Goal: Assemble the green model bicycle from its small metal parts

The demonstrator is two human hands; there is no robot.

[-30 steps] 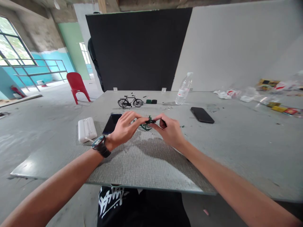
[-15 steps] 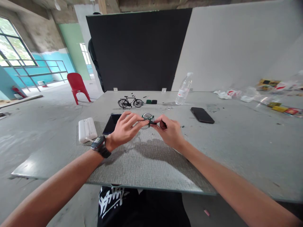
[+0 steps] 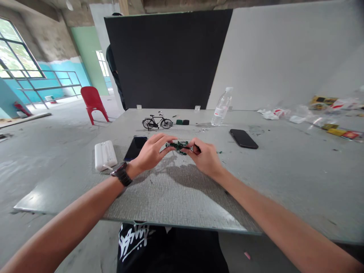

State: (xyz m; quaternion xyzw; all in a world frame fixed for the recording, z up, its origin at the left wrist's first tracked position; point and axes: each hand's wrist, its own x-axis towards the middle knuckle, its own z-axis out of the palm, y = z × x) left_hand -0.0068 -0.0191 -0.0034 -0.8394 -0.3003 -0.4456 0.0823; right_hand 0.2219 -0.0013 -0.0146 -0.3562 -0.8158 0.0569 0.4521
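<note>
A small green model bicycle (image 3: 179, 145) is held between my two hands, just above the table. My left hand (image 3: 155, 150) pinches its left end between thumb and fingers. At the other end, my right hand (image 3: 205, 154) grips it with thumb and forefinger, partly covering it. Whether the model is whole cannot be made out, as fingers hide both ends. Behind it stands a black model bicycle (image 3: 157, 122), upright on the table. Small green and black blocks (image 3: 182, 122) lie to that bicycle's right.
A white power bank (image 3: 105, 155) and a dark phone (image 3: 135, 148) lie left of my hands. A black phone (image 3: 243, 138) and an upright plastic bottle (image 3: 222, 107) are to the right. Plastic bags (image 3: 301, 113) sit far right. A black panel (image 3: 170, 60) closes the table's back.
The green model bicycle has been turned, so its spoked wheel no longer faces me and it lies lengthwise between my hands. My left hand has shifted slightly left.
</note>
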